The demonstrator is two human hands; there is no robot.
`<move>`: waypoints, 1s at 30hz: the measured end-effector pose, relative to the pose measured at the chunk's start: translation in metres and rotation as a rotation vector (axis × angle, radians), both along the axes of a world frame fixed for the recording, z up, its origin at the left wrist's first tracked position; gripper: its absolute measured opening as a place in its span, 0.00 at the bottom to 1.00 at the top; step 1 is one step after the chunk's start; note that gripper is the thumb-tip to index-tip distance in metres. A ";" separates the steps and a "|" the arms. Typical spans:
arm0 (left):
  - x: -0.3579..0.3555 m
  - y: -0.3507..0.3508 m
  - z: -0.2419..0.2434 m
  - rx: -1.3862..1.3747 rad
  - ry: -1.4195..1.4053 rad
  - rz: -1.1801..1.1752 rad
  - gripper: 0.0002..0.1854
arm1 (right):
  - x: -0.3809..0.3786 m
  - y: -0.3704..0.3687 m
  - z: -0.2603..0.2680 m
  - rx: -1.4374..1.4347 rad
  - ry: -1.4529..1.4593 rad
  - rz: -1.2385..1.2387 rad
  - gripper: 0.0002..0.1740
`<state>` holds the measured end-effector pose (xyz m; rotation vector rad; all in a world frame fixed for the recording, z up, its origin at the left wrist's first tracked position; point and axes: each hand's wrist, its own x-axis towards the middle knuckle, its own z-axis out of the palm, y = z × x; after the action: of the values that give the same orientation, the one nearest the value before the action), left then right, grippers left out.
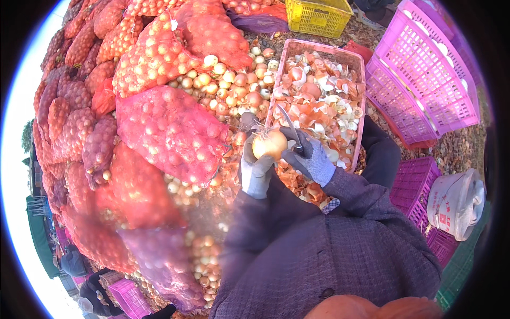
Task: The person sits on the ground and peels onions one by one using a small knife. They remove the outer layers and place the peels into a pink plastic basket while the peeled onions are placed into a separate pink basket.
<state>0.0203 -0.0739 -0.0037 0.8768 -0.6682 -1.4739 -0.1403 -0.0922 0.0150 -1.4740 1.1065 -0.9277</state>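
My left hand [255, 169], in a grey-and-white work glove, holds a yellow onion [269, 144] whose stringy roots point up and away from me. My right hand [312, 157], gloved the same way, grips the dark handle of a knife [289, 121] with a curved blade. The blade points up and to the left, past the onion, over a pink crate [361, 119] heaped with onion skins [314, 99]. The fingers of my right hand are close against the onion's right side. Loose onions [231, 89] lie on the ground beyond my left hand.
Red mesh sacks of onions [171, 129] are piled along the left. A yellow crate [318, 18] stands at the far side. Stacked pink crates [422, 71], a purple crate [414, 189] and a white bucket [452, 203] are on the right. Another person [97, 295] is at lower left.
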 end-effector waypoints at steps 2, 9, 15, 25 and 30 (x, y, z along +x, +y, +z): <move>-0.010 0.004 0.003 -0.042 0.098 -0.025 0.40 | -0.008 0.001 0.003 -0.193 0.083 -0.038 0.32; -0.022 0.021 0.015 -0.012 0.015 -0.212 0.35 | -0.038 -0.005 0.014 -0.387 0.166 0.186 0.35; -0.009 0.032 0.029 -0.062 -0.662 -0.234 0.36 | -0.041 0.003 0.023 -0.275 0.211 0.275 0.23; -0.024 0.063 0.018 0.103 0.035 -0.176 0.37 | -0.020 0.020 0.021 -0.186 0.005 -0.031 0.10; -0.021 0.060 0.012 0.027 0.080 -0.256 0.40 | -0.030 0.015 -0.006 0.319 -0.532 0.111 0.13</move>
<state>-0.0012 -0.0137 0.0079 0.7691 -0.7220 -1.7409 -0.1699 -0.0771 0.0094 -0.9408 0.7289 -0.9415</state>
